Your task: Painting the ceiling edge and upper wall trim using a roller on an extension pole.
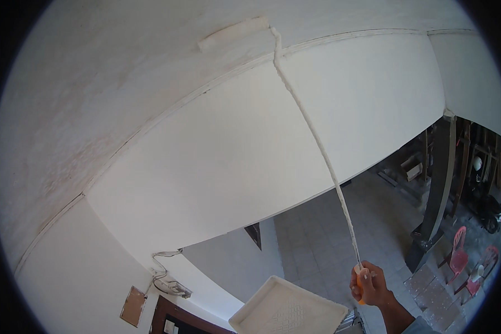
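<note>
White roller [235, 34], orange handle [362, 301], white tray [270, 303]

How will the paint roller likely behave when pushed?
The paint roller looks cylindrical, so it should roll readily. The long, thin rod may flex a little. With the right hand gripping only the orange handle at the far end, it will probably feel top-heavy.

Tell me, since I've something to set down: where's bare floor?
Bare tiles show, in this view, between the white beam, paint tray and dark post; the roller pole and right hand cross in front. Right of the post it's crowded: pink chairs, a motorcycle.
</note>
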{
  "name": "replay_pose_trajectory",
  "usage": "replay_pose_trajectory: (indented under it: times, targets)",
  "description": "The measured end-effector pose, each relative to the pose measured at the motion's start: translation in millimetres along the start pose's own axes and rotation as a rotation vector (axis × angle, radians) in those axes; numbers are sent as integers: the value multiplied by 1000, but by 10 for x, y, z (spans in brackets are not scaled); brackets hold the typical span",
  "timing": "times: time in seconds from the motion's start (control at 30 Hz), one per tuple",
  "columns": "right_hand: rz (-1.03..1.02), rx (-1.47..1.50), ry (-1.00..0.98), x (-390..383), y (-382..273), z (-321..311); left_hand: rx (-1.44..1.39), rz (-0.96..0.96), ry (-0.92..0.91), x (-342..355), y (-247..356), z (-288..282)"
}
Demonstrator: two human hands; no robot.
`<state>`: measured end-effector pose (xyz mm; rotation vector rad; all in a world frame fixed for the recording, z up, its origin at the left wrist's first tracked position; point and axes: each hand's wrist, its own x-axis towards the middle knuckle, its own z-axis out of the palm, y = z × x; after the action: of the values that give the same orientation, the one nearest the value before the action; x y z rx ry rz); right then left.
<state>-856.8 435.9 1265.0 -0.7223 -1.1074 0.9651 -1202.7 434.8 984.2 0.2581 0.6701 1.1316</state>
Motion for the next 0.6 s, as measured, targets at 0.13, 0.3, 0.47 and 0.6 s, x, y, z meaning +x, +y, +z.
replay_pose_trajectory:
  times: [0.13, 0.3, 0.47, 0.6]
  targets:
    - [91, 11, 28, 32, -37, -24, 2, -8, -12, 27, 1, 15]
    - [-16, 35, -17, -92, 27, 44, -24, -2, -19, 53, -85, 12]
    - [-6, -23, 14, -5, -9, -39, -7, -27, -30, 37, -87, 0]
    - [54, 14, 9, 53, -39, -69, 13, -47, -46, 95, -32, 27]
